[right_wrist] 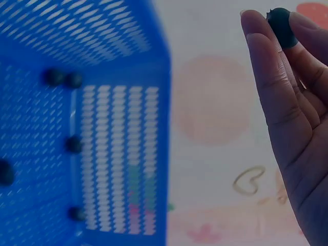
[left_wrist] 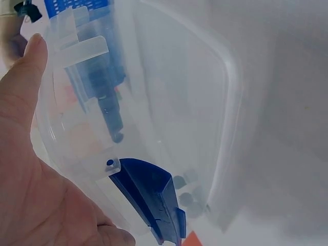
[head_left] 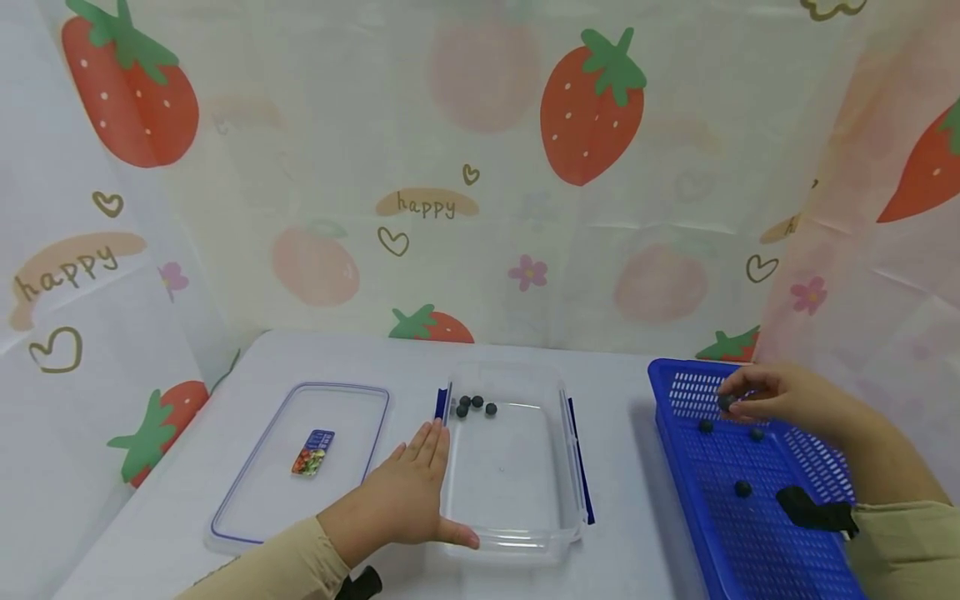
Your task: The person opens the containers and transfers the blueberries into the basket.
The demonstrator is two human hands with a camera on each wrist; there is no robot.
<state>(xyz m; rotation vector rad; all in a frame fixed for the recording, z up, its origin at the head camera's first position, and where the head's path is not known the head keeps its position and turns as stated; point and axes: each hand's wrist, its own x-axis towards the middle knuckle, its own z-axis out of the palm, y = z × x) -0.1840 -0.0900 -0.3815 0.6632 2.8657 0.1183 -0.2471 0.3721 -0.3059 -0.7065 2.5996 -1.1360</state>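
Observation:
My right hand pinches a small dark blueberry between thumb and fingertips, over the far end of a blue plastic basket. Several more blueberries lie scattered on the basket's floor. On the left, my left hand rests against a clear plastic box, fingers straight along its left side and thumb at the near rim. Several blueberries are grouped in the box's far left corner. Blue clips hang out from the box's sides.
Left of the box lies its clear lid with a blue edge and a colourful label. A white cloth covers the table between box and basket. Behind stands a strawberry-printed curtain.

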